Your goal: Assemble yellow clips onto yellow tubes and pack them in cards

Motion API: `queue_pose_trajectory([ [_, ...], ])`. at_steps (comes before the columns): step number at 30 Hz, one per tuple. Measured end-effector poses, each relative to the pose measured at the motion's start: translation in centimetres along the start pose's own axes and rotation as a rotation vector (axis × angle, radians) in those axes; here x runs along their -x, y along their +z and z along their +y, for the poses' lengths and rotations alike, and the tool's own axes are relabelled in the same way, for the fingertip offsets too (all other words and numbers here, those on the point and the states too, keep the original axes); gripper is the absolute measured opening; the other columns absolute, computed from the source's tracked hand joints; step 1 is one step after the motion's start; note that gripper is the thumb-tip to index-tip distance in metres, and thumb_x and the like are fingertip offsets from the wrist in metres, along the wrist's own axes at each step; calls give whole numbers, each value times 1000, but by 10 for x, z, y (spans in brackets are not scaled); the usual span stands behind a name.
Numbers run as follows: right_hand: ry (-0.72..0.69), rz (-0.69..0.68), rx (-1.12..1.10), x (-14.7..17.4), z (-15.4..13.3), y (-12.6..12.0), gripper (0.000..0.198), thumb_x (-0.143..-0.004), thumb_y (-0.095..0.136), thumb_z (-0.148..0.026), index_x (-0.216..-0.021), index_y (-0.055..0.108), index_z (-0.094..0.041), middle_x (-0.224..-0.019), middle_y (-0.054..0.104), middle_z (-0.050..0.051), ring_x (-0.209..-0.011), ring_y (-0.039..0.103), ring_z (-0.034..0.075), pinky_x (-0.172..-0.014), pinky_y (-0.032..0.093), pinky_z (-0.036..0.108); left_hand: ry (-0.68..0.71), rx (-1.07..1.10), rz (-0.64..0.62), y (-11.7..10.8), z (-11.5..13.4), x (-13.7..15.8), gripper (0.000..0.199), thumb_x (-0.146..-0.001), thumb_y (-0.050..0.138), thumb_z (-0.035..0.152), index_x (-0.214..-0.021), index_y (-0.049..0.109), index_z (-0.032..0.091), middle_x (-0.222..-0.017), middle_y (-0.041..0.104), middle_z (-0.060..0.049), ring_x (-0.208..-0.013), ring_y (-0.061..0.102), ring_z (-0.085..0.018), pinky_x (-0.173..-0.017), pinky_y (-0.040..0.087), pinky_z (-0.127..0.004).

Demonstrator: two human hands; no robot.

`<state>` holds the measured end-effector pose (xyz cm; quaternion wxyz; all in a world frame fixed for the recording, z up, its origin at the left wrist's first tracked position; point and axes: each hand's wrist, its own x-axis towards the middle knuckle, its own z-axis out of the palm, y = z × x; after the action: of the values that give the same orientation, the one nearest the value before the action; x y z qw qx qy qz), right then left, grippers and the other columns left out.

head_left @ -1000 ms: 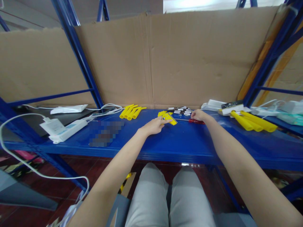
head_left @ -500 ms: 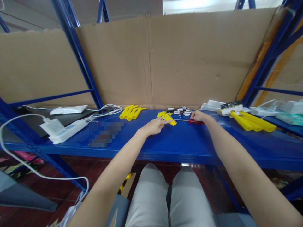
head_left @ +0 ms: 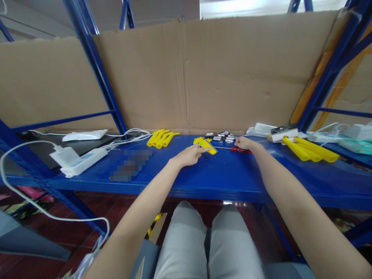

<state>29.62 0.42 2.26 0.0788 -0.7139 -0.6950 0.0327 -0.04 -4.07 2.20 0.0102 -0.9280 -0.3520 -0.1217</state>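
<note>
My left hand point(head_left: 190, 155) is at a yellow plastic piece point(head_left: 212, 150) on the blue shelf, its index finger stretched across the piece and the other fingers curled at its near side. A screwdriver with a red handle point(head_left: 241, 150) lies flat, its thin metal shaft point(head_left: 222, 147) pointing left toward the yellow piece. Just behind the handle is my right hand point(head_left: 244, 143), fingers pinched together at the shelf surface. Whatever is between those fingertips is too small to make out. Small black and white parts point(head_left: 223, 136) lie to the left of that hand.
Yellow tapered tubes point(head_left: 159, 138) lie at the back left, and more yellow tubes point(head_left: 312, 150) rest at the right beside a small box point(head_left: 284, 131). A white power strip point(head_left: 84, 161) with cables is on the left. Cardboard point(head_left: 226, 77) stands along the back of the shelf point(head_left: 203, 192).
Almost nothing differs. My right hand and the screwdriver handle appear very slightly shifted; my left hand stays at the yellow piece.
</note>
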Motion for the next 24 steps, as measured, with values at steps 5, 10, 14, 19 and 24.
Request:
queue_pose_trajectory([
  [5,15,29,-27,-4,4,3,30,-79,45,-9,-84,74,-13,-79,73,10,-76,67,20,-70,45,21,-6,8,-14,-2,2,0,51,-93,40,15,-141,48,30,-121,58,-9,-113,58,-22,-102,40,-37],
  [10,39,81,-69,-7,8,6,26,-80,48,-11,-85,73,-9,-82,73,13,-78,67,21,-70,44,23,-23,19,-23,-3,4,1,51,-93,39,14,-141,47,28,-117,59,-10,-109,59,-23,-101,40,-36],
  [14,61,152,-108,-10,13,8,20,-79,53,-16,-79,72,-9,-73,71,12,-70,65,20,-67,44,24,-44,20,-30,-4,5,1,51,-93,39,15,-141,48,28,-115,59,-10,-106,60,-23,-100,41,-36],
  [19,37,274,-169,-14,15,9,15,-74,58,-16,-66,69,-11,-61,66,7,-63,61,18,-64,44,23,-62,24,-5,-2,4,1,50,-92,40,14,-140,49,27,-121,57,-11,-111,57,-23,-101,39,-37],
  [24,64,328,-265,-12,11,7,13,-68,59,-10,-59,68,-13,-55,63,4,-58,59,17,-61,44,23,-58,50,5,-2,5,1,51,-91,42,13,-139,50,28,-119,59,-11,-111,57,-23,-101,39,-37],
])
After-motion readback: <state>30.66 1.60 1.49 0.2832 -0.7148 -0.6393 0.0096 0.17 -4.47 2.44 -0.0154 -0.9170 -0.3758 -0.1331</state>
